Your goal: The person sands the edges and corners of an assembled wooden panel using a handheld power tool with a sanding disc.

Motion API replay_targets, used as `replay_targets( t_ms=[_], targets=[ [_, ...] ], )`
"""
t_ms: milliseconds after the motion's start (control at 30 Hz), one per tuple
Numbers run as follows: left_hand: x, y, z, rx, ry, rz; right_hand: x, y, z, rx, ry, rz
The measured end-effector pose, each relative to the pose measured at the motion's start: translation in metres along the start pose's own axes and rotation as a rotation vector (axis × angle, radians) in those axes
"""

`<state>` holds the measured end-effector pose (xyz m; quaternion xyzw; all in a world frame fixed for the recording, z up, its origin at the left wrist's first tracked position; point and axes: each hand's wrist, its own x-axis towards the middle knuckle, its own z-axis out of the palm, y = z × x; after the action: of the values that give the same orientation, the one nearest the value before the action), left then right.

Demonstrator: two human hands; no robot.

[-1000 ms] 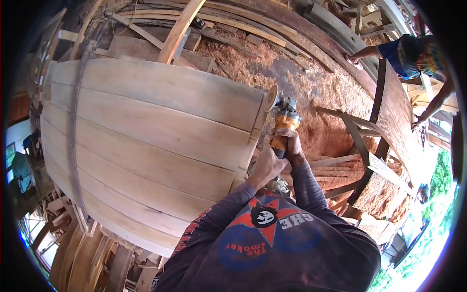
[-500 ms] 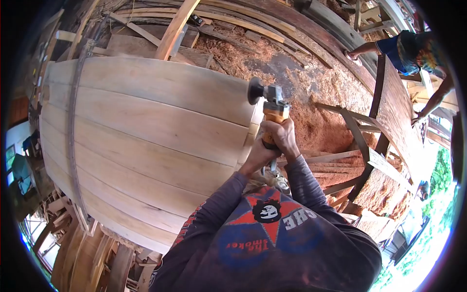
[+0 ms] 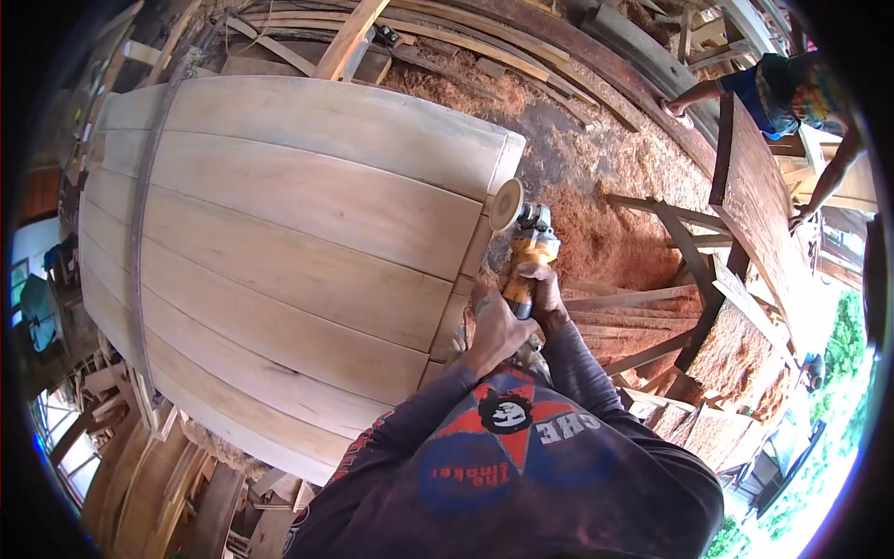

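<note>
Both my hands hold a yellow and black angle grinder (image 3: 533, 250) in front of my body. My left hand (image 3: 498, 326) wraps around the lower, black part of its body. My right hand (image 3: 548, 296) grips it from the other side, nearer the head. The round sanding disc (image 3: 507, 205) at its top faces the end edge of a large planked wooden panel (image 3: 307, 224). Whether the disc touches the wood I cannot tell. The panel's pale boards run away to my left, with a dark strip (image 3: 142, 233) lying across its far end.
Sawdust and shavings (image 3: 596, 224) cover the ground on the right. Beyond stands a wooden frame with a broad board (image 3: 759, 205), and a co-worker's hand (image 3: 799, 219) rests by it. Long timbers (image 3: 484, 51) lie at the back; stacked planks (image 3: 140, 475) are at lower left.
The grinder and both hands have come lower, nearer my body. Its disc has turned to show its pale face and has left the panel's top corner for the end edge.
</note>
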<state>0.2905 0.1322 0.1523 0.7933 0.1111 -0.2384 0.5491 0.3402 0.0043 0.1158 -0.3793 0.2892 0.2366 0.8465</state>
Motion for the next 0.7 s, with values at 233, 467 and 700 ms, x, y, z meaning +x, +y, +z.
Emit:
replay_targets(
  t_ms=[233, 467, 700],
  targets=[
    [-0.005, -0.007, -0.012, -0.013, -0.112, -0.14, 0.003, 0.015, 0.004, -0.005, -0.015, 0.004],
    [0.006, -0.02, -0.022, 0.035, -0.1, -0.101, 0.0, 0.008, 0.025, -0.236, 0.069, -0.108],
    [0.021, -0.037, -0.042, -0.648, -0.435, -0.13, -0.014, -0.003, 0.088, -0.658, 0.25, -0.419]
  ],
)
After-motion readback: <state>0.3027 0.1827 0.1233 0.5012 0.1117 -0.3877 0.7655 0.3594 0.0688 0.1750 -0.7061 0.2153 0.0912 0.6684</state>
